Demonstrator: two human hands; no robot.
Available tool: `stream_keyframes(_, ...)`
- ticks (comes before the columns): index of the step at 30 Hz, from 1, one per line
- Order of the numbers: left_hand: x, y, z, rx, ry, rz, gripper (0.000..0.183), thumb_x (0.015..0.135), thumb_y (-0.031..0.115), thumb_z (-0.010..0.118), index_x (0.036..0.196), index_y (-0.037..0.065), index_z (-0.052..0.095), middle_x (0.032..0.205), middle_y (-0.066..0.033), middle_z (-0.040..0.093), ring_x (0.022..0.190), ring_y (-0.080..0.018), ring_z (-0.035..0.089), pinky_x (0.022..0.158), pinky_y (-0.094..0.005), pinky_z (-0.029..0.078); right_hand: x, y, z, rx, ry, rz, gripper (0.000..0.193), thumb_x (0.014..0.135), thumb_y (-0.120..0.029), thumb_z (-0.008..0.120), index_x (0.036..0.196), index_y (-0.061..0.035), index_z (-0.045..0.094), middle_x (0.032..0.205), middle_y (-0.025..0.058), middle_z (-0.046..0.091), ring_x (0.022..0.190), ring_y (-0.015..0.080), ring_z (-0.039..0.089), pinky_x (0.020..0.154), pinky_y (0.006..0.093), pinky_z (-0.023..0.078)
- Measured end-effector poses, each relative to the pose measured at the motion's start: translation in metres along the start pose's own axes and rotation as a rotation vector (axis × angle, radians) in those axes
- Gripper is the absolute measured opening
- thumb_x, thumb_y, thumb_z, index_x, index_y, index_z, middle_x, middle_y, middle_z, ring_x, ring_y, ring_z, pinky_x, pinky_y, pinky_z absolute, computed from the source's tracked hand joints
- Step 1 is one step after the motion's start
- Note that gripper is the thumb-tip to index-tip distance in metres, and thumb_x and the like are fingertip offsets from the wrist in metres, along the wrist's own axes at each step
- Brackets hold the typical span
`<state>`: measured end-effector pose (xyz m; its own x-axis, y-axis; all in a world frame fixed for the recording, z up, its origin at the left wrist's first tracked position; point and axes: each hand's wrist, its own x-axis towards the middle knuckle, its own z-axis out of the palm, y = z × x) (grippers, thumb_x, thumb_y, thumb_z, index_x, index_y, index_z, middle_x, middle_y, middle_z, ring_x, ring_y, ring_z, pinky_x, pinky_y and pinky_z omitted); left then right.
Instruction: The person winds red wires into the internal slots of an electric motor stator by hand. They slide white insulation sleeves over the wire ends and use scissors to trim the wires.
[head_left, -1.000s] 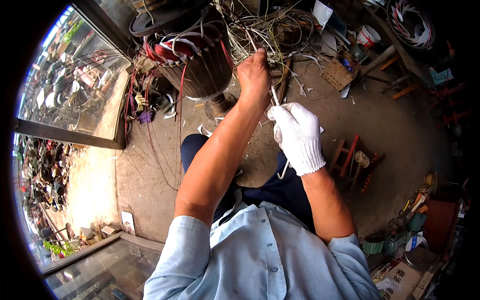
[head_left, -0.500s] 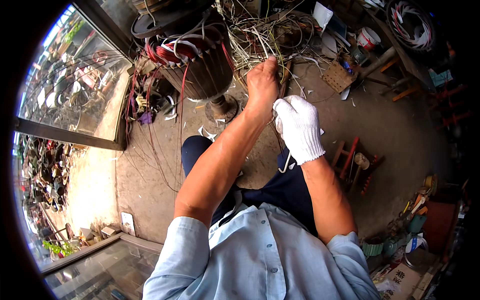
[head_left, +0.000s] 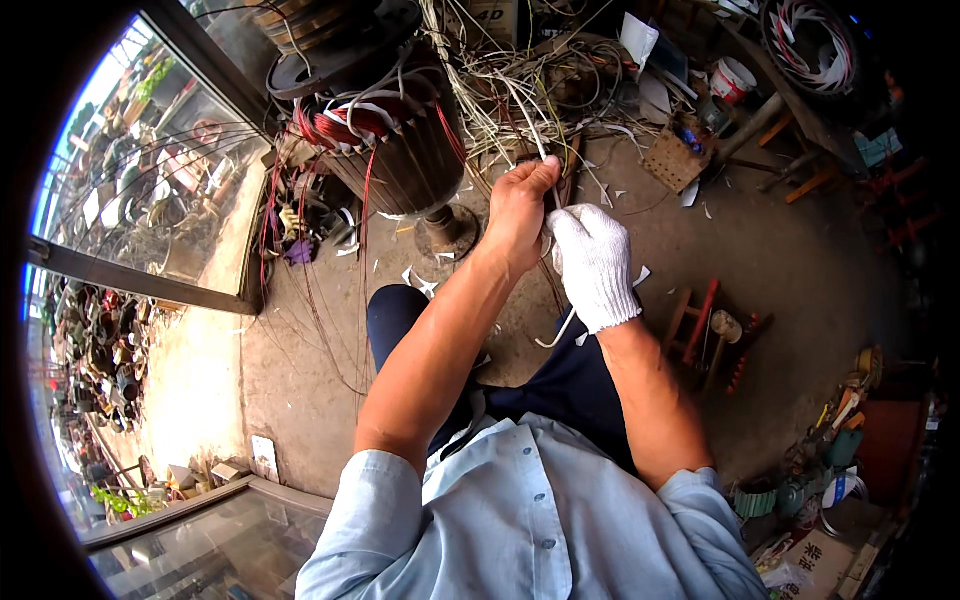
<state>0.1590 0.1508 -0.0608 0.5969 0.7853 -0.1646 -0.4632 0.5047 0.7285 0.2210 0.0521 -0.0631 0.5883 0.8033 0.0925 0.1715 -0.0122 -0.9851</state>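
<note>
My bare left hand is closed around a white cord or sleeve, its thumb pressed along the top. Above the thumb the cord runs away from me toward a tangle of wires. Right beside it, my right hand wears a white knitted glove. Its curled fingers grip the same cord close to the left hand, and a loose tail curves down over my dark trousers. What lies inside the gloved fingers is hidden. To the left of the hands stands a large dark motor core with red and white windings.
A heap of loose pale wires lies beyond my hands. Thin dark-red leads hang from the core at left. A small wooden stool stands at right, and a perforated block farther off. White scraps litter the floor.
Both hands have come slightly down, closer to me, still gripping the cord. More cord shows above my left thumb, and its loose tail has swung left. The view has shifted a little.
</note>
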Motion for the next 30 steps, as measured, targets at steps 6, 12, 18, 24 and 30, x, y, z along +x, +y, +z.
stream_keyframes(6,0.033,0.022,0.000,0.007,0.080,0.074,0.028,0.103,0.028,0.057,0.083,0.010,0.055,0.068,-0.0003,0.054,0.055,-0.0138,0.052,0.052,-0.0297,0.047,-0.016,-0.002,0.004,-0.075,-0.047,-0.010,0.021,0.094,-0.018,0.063,0.085,-0.0003,0.068,0.061,0.0062,0.060,0.052,0.0139,0.055,0.052,0.0305,0.043)
stream_keyframes(12,-0.001,-0.004,0.007,0.147,0.008,0.058,0.028,0.103,0.031,0.059,0.094,0.005,0.066,0.076,0.0020,0.061,0.064,-0.0089,0.053,0.059,-0.0266,0.045,-0.011,-0.008,-0.008,-0.038,-0.009,0.055,0.029,0.095,-0.024,0.063,0.081,0.0009,0.067,0.057,0.0101,0.061,0.051,0.0181,0.060,0.052,0.0342,0.045)
stream_keyframes(18,0.006,0.002,0.002,0.132,0.026,0.113,0.033,0.102,0.035,0.059,0.080,0.011,0.055,0.066,0.0010,0.053,0.052,-0.0086,0.045,0.048,-0.0248,0.036,-0.048,-0.024,-0.011,0.111,-0.081,0.191,0.019,0.096,-0.018,0.065,0.092,0.0002,0.068,0.059,0.0049,0.061,0.050,0.0116,0.057,0.050,0.0284,0.045)
stream_keyframes(24,0.001,-0.007,0.009,0.184,0.130,0.163,0.031,0.103,0.035,0.057,0.081,0.014,0.053,0.062,0.0032,0.048,0.048,-0.0081,0.040,0.043,-0.0253,0.031,-0.041,-0.022,-0.007,0.094,-0.044,0.153,0.021,0.095,-0.018,0.064,0.088,0.0018,0.066,0.058,0.0055,0.060,0.050,0.0125,0.056,0.051,0.0293,0.044)
stream_keyframes(30,0.005,-0.014,0.008,0.079,0.068,0.147,0.032,0.102,0.033,0.059,0.078,0.014,0.051,0.059,0.0057,0.041,0.045,-0.0068,0.034,0.041,-0.0252,0.027,-0.028,-0.012,-0.006,0.042,-0.032,0.138,0.022,0.092,-0.017,0.064,0.080,0.0006,0.064,0.056,0.0061,0.059,0.050,0.0140,0.056,0.051,0.0309,0.044)
